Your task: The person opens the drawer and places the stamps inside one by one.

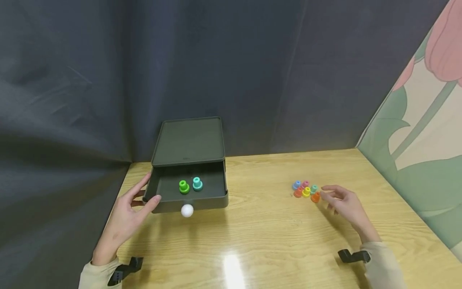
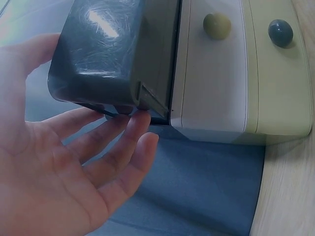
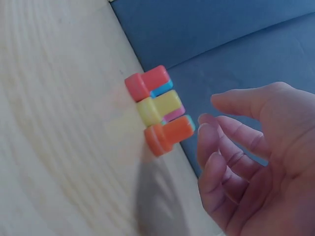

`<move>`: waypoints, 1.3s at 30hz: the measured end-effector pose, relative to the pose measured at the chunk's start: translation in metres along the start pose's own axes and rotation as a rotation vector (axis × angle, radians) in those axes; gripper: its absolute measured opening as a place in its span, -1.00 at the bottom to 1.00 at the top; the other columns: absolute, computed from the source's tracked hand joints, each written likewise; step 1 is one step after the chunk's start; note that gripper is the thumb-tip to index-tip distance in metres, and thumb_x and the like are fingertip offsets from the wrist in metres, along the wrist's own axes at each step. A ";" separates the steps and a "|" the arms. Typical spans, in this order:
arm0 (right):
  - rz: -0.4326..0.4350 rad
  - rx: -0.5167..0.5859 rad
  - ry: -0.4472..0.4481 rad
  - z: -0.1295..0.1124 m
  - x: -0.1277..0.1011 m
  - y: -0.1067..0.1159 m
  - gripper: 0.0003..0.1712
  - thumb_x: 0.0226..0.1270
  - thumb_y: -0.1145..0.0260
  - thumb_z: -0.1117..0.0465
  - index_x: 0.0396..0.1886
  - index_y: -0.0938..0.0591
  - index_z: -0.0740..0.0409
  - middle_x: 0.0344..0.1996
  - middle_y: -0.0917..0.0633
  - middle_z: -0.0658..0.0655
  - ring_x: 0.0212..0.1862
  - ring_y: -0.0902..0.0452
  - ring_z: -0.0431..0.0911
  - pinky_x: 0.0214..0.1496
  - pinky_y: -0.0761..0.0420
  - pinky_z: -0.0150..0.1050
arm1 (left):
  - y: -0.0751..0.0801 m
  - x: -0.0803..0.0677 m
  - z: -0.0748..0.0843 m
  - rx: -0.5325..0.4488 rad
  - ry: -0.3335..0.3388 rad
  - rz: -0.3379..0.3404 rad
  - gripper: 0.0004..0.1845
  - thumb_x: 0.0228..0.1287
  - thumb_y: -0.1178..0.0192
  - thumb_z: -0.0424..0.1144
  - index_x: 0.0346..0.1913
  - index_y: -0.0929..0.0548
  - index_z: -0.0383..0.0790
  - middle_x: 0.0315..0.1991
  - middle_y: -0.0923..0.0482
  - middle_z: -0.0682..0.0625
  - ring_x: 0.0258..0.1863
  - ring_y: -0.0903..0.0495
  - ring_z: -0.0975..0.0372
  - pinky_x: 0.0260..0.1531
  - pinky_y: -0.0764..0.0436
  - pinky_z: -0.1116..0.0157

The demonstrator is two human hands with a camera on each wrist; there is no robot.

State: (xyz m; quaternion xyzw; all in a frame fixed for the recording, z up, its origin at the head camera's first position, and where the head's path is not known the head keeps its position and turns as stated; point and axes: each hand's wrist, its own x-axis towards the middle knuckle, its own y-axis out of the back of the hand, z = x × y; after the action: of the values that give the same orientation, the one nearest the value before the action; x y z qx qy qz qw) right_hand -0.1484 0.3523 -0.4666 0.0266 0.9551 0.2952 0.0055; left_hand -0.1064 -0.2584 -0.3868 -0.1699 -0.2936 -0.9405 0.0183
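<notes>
A dark green drawer box stands on the wooden table with its drawer pulled out. A green peg and a teal peg stand inside it. My left hand rests open against the drawer's left front corner, fingers straight. To the right, a cluster of coloured pegs sits on the table. My right hand hovers open just right of the orange peg, fingers loosely spread, holding nothing.
A white knob sticks out of the drawer front. Dark curtain hangs behind and to the left; a flower-patterned panel closes the right side. Bare tabletop lies between the box and the pegs.
</notes>
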 end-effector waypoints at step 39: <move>-0.085 -0.065 -0.069 0.008 0.000 -0.014 -0.35 0.65 -0.27 -0.03 0.42 -0.50 0.40 -0.05 -0.78 0.29 -0.31 -0.62 -0.20 -0.36 -0.67 -0.29 | 0.001 0.000 0.000 -0.004 0.024 -0.019 -0.26 0.52 -0.32 -0.21 0.66 -0.31 -0.05 0.59 -0.35 -0.28 0.05 -0.47 0.63 -0.05 -0.55 0.62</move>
State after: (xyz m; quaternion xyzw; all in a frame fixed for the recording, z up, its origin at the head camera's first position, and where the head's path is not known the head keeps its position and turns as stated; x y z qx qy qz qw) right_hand -0.1489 0.3455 -0.4812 -0.0038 0.9444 0.3246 0.0519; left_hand -0.1059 -0.2589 -0.3866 -0.1559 -0.2929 -0.9433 0.0124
